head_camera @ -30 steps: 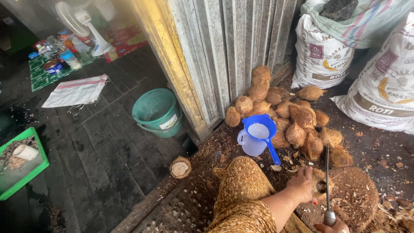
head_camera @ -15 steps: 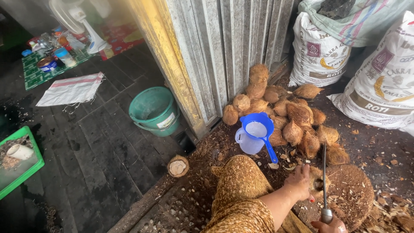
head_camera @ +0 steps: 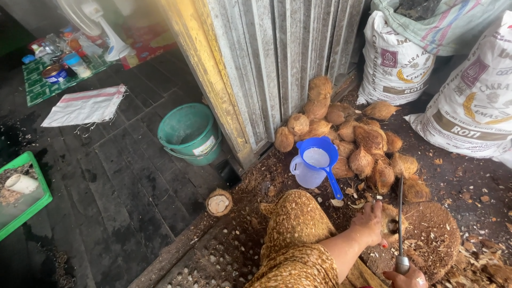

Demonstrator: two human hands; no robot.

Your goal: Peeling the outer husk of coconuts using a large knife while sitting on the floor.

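**Steadying a coconut under the blade**

Dark, wet floorboards give way to husk-strewn ground beside a corrugated metal wall, where a heap of brown husked coconuts (head_camera: 354,136) lies.

Left hand (head_camera: 369,224) is closed over a brown fibrous coconut (head_camera: 392,226), pressing it against a round, husk-covered chopping block (head_camera: 432,240). Right hand (head_camera: 405,277), partly out of view, grips the handle of a long narrow metal blade (head_camera: 400,213) standing upright just beside the fruit.

Judging from this, fingers should stay behind the cutting line, and the nut sit firmly before any stroke. A blue plastic strainer on a clear jug (head_camera: 314,162) waits nearby.
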